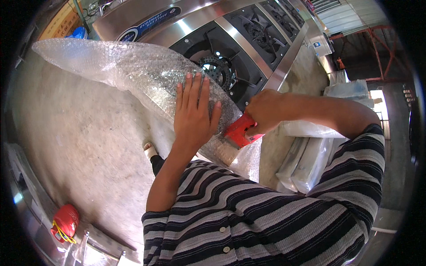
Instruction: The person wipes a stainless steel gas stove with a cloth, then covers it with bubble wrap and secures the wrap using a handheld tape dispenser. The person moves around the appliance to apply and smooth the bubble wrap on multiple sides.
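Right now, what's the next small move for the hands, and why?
Probably press the left hand down a touch more firmly before the right hand works the red tool: the left hand lies flat on crumpled bubble wrap that partly covers the stove, and the tool's lower end overlaps that same sheet. Whether it touches, I can't tell.

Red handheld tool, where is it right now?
In the head view, the red handheld tool is just right of centre, held in the right hand over the bubble wrap, right of the left hand.
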Available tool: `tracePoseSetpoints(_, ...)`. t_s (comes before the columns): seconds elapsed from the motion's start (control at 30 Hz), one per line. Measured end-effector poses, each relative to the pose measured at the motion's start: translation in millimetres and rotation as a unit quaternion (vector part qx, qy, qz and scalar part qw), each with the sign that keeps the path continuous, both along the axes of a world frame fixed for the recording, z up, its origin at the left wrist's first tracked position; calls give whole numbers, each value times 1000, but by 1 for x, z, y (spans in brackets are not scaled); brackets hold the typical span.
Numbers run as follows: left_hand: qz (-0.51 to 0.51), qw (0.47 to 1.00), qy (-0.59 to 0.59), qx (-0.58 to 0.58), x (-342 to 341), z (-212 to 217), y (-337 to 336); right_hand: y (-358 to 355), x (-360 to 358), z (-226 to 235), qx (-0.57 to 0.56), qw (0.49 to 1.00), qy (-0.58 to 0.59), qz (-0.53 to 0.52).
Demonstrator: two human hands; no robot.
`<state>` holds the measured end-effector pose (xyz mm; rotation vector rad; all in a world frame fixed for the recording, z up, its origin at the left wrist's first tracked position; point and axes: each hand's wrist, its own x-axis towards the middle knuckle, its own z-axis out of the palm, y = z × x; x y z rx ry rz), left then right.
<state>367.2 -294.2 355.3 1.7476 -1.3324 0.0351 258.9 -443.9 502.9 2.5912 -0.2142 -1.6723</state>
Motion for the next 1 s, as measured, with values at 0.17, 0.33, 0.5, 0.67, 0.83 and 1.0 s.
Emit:
tracePoseSetpoints(0.17,8,1000,-14,2,-1,2,-1,-20,-6,5,-4,1000,-11,-23)
tracePoseSetpoints(0.33,5,999,-30,10,-2,2,0,-31,-16,4,-10,999,-24,-27)
tracePoseSetpoints(0.5,6,999,-36,11,-4,5,1,-46,-21,1,-20,999,-9,-25)
tracePoseSetpoints(0.67,15,998,-62,-2,-6,5,-1,-78,-31,7,-45,999,4,-16)
tracePoseSetpoints(0.83,-39,996,-71,-30,-14,2,-3,-102,-41,17,-88,996,-17,-10)
tracePoseSetpoints(1.0,-271,958,-86,44,-73,10,-8,-93,-33,20,-100,995,2,-25)
